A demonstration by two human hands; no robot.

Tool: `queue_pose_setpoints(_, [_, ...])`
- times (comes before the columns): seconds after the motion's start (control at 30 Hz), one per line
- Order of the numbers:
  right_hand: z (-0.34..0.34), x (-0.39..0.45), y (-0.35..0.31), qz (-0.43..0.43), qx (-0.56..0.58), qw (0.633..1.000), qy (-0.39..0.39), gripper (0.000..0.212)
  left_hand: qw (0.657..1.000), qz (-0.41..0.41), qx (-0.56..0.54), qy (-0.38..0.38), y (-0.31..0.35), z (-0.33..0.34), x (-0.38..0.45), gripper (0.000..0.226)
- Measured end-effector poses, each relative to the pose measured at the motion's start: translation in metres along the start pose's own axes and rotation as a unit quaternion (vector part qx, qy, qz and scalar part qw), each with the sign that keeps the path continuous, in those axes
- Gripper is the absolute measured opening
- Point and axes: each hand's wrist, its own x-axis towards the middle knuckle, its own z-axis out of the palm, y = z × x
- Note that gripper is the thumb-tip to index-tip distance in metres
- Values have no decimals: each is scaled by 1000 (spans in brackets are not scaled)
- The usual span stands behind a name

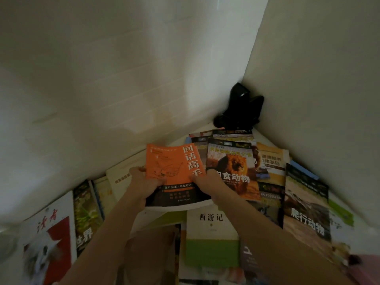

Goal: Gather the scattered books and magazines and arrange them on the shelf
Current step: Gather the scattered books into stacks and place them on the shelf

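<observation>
Both hands hold an orange-and-black book (174, 173) up over the scattered pile. The left hand (141, 182) grips its left edge, fingers (139, 168) curled round the edge and the thumb lying across the cover; the right hand (207, 179) grips the right side, its thumb pressed flat on the orange cover — the other fingers are hidden under the book, so how they lie cannot be told. The book's front cover faces up, its lower white page edge nearest the person.

Just right of the right hand's fingers, partly under them, lies a lion-cover magazine (234, 169), overlapping more magazines (230, 135) fanned out beyond it. Farther right lie a yellow-and-white book (271, 161) and a reptile-cover magazine (306, 202). Below the held book, between the forearms, lies a white-and-green book (211, 233). Left of the left hand's fingers a cream book (119, 182) lies against the wall, then a green nature magazine (86, 214), and nearest the left edge a red-and-white magazine (49, 239) — blurred. Everything rests on a white surface (261, 138) in a corner of pale walls, where a black object (240, 108) stands beyond the fingers.
</observation>
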Motion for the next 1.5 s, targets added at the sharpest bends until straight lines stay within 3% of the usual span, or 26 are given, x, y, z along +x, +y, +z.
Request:
queue_pose_setpoints(0.07, [-25, -8, -1, -33, 27, 999, -11, 20, 999, 43, -11, 2, 6, 15, -14, 77])
queue_pose_setpoints(0.17, [-77, -13, 4, -39, 125, 991, 4, 35, 994, 83, -52, -52, 22, 51, -24, 87])
queue_pose_setpoints(0.27, [-125, -3, 28, -11, 178, 984, 14, 42, 988, 71, -45, -132, 42, 97, -24, 54])
queue_pose_setpoints(0.4, [-142, 14, 56, 5, 30, 994, 100, 52, 968, 112, 111, -195, 37, 149, -3, 33])
queue_pose_setpoints(0.47, [-140, 18, 65, 1, -88, 991, 97, 50, 959, 102, 173, -200, 26, 160, 13, 19])
queue_pose_setpoints(0.57, [-139, 21, 65, -21, -182, 981, 63, 41, 969, 29, 172, -176, 21, 162, 26, 34])
queue_pose_setpoints(0.63, [-138, 22, 67, -24, -172, 983, 62, 38, 971, 15, 172, -164, 20, 161, 26, 49])
queue_pose_setpoints(0.77, [-137, 19, 72, -44, 10, 992, 115, 12, 964, 132, 183, -139, 21, 157, 9, 56])
queue_pose_setpoints(0.87, [-133, 1, 74, -103, 61, 985, 121, 23, 962, 201, 135, -128, 27, 147, -15, 46])
queue_pose_setpoints(1.03, [-106, -42, 70, -138, 130, 979, 72, 87, 971, 198, 85, -107, 28, 100, -49, 99])
queue_pose_setpoints(1.07, [-95, -48, 69, -123, 113, 984, 59, 87, 973, 181, 94, -106, 23, 88, -56, 96])
queue_pose_setpoints(1.2, [-38, -57, 64, -106, 23, 994, 32, 45, 982, 130, 109, -79, -5, 34, -76, 41])
queue_pose_setpoints(1.37, [33, -64, 35, -149, -33, 988, -28, 39, 998, 60, 15, 14, -44, -47, -81, 52])
queue_pose_setpoints(1.5, [79, -58, 18, -180, -70, 980, -56, 42, 998, 41, -20, 34, -61, -91, -68, 49])
